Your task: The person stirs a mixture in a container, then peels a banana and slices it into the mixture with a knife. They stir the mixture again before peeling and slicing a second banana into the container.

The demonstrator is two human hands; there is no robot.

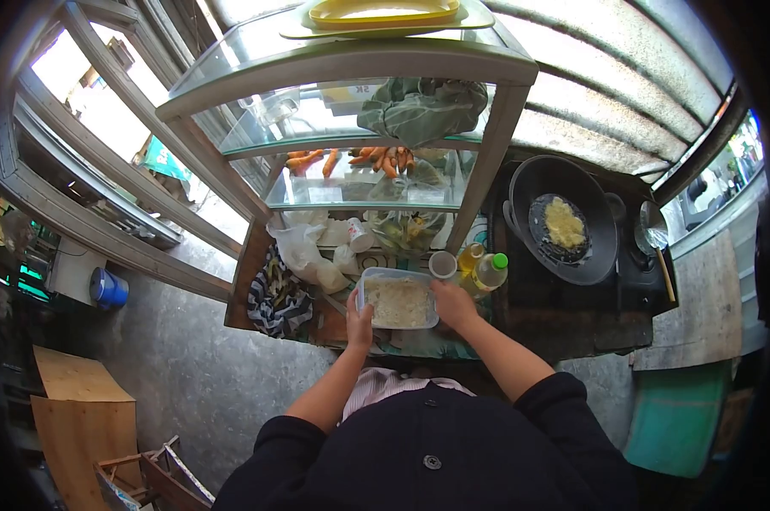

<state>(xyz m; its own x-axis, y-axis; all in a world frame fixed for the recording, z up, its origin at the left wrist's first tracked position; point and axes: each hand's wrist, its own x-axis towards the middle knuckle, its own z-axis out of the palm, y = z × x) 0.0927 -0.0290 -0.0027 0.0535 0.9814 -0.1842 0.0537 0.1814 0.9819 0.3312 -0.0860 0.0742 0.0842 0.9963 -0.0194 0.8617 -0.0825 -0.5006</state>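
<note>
A rectangular clear plastic container (pixel 399 324) holding a pale, crumbly flour-like mixture (pixel 398 300) is at the front of the counter. My left hand (pixel 359 322) grips its left side, with the thumb along the wall. At the opposite side, my right hand (pixel 453 304) is closed on the container's right edge, its fingertips partly hidden. Just beyond the right hand stands a translucent plastic cup (pixel 442 264). Beside that are a bottle with a green cap (pixel 491 272) and another bottle of yellow liquid (pixel 470 257).
A wok (pixel 602 230) with yellowish food (pixel 564 224) frying sits on the stove at right. A skimmer with a wooden handle (pixel 664 277) lies beside it. Behind the container rises a glass display case (pixel 508 128). Plastic bags (pixel 300 247) and a striped cloth (pixel 274 311) are at left.
</note>
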